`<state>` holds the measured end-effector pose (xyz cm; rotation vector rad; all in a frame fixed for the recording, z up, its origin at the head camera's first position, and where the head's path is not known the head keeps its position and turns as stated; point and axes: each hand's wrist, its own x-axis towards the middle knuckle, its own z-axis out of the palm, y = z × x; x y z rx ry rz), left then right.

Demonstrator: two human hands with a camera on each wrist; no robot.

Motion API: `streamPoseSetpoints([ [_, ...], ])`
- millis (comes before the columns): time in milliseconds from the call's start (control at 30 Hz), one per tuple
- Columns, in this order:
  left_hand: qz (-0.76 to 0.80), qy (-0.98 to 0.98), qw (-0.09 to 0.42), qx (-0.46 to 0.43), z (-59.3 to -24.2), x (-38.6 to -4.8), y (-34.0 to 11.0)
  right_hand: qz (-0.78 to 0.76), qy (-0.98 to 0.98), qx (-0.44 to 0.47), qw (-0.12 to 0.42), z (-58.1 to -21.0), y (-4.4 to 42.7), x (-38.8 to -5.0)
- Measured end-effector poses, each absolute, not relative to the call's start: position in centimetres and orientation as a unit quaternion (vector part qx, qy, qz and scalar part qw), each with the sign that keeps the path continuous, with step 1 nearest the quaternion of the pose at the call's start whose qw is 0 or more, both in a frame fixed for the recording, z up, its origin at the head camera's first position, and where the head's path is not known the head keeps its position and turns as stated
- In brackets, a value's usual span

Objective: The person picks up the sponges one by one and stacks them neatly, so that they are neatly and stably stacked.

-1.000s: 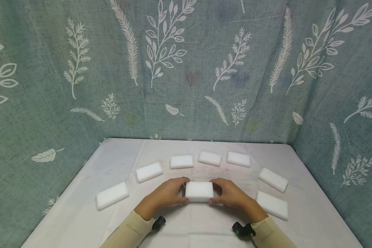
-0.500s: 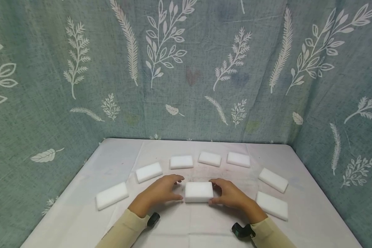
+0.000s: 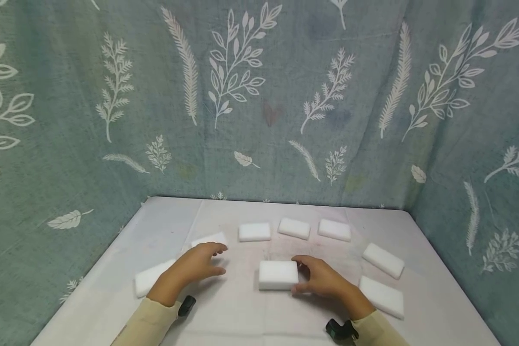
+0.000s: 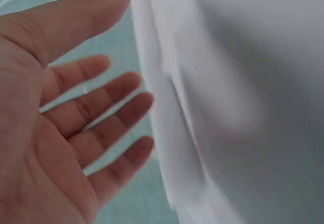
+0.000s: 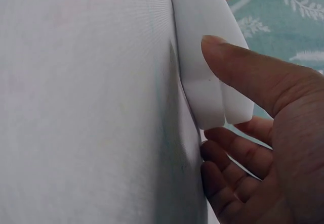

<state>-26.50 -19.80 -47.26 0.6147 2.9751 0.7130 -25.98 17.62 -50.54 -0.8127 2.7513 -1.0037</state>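
Close to the person, a black wrist camera juts from the right cuff low over the white cloth, which it could ruck up. Beyond it, the right hand curls thumb and bent fingers round the right end of a stack of two white rectangular blocks (the right wrist view shows the seam); how hard it presses, I cannot tell. This stack sits mid-table, its left end unsteadied, so dragging fingers might pull the upper block askew. The left hand, fingers loosely spread and gripping nothing, partly hides the near-left block and the far-left block; a low sweep could knock either aside. Near the right forearm, the near-right block risks an elbow nudge. Farther off lie another right-hand block and three back blocks, less exposed, before the leaf-printed curtain.
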Motion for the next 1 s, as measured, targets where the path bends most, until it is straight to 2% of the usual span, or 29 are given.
streamPoseSetpoints([
  [467, 0.222, 0.967, -0.027, 0.123, -47.4, -24.2, -29.7, -0.374, 0.885, -0.276, 0.039, -51.1, 18.1, -26.0],
  [667, 0.212, 0.972, -0.008, 0.104, -47.7, -23.8, -31.6, -0.394, 0.874, -0.284, 0.023, -51.1, 18.2, -26.1],
  [867, 0.203, 0.975, 0.031, 0.087, -47.6, -23.7, -32.0, -0.411, 0.865, -0.289, 0.012, -51.4, 18.1, -26.1],
  [1000, 0.201, 0.976, 0.039, 0.074, -47.7, -23.7, -32.2, -0.435, 0.853, -0.287, 0.014, -51.5, 18.0, -26.2],
])
